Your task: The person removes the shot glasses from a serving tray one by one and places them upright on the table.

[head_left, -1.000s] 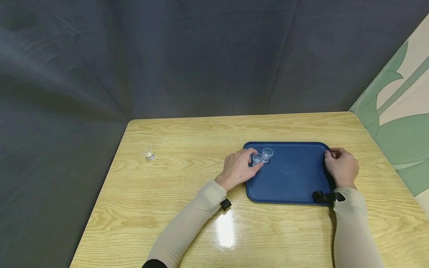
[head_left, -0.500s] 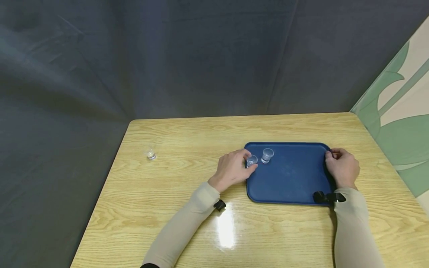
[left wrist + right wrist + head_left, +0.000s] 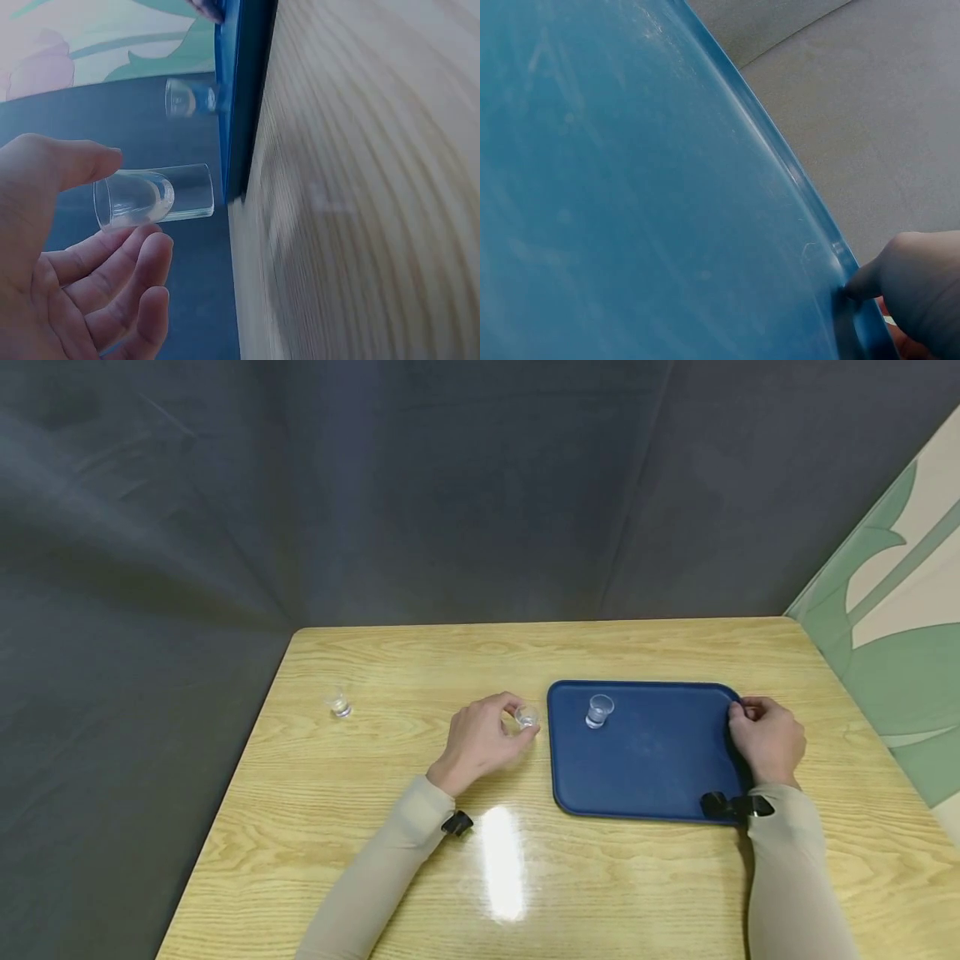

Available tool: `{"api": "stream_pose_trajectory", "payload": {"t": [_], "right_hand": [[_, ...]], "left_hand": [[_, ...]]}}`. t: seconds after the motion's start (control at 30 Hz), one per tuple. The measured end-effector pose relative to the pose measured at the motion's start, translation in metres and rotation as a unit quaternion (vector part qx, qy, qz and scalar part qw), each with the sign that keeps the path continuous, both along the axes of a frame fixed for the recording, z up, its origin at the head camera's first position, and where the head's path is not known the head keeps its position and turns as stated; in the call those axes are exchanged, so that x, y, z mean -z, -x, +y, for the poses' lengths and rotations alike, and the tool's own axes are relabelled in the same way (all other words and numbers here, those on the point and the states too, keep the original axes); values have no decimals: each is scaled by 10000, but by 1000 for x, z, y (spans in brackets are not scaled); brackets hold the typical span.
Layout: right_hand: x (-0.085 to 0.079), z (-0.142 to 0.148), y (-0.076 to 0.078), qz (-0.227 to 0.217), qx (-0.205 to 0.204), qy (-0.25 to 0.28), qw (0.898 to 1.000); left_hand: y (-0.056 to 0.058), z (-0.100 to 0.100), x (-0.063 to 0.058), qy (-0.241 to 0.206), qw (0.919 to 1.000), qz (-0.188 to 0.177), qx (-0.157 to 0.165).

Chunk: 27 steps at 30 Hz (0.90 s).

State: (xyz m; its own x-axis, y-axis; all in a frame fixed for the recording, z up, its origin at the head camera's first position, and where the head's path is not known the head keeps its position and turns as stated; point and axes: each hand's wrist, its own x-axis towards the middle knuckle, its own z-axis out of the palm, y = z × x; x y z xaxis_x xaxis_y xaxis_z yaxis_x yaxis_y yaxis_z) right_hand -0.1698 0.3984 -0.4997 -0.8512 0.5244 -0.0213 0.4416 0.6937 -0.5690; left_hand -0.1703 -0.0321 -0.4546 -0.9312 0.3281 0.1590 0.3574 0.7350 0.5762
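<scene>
My left hand pinches a small clear shot glass near its rim, just left of the blue tray. In the left wrist view that shot glass sits between thumb and fingertips, its thick base pointing toward the table side. A second shot glass stands upright on the tray's upper left part. At the tray's right edge my right hand grips the rim, thumb on the inside. The right wrist view shows this thumb over the tray rim.
Another clear shot glass stands on the wooden table at the far left. Dark cloth hangs behind and to the left of the table. A leaf-patterned panel borders the right side.
My left hand has lifted one shot glass off the tray and carried it left, past the tray's edge. My right hand stays on the rim, and the tray has hardly moved.
</scene>
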Motion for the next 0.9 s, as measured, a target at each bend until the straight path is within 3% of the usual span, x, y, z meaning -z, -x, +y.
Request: {"api": "stream_pose_trajectory", "payload": {"t": [0.37, 0.53, 0.9], "right_hand": [[0, -1, 1, 48, 13, -55, 10000], [0, -1, 0, 6, 27, -15, 10000], [0, -1, -1, -27, 1, 18, 10000]], "left_hand": [[5, -50, 4, -326, 9982, 43, -497], [9, -73, 3, -428, 9941, 9, -1001], [13, -121, 6, -256, 9860, 69, -1647]]}}
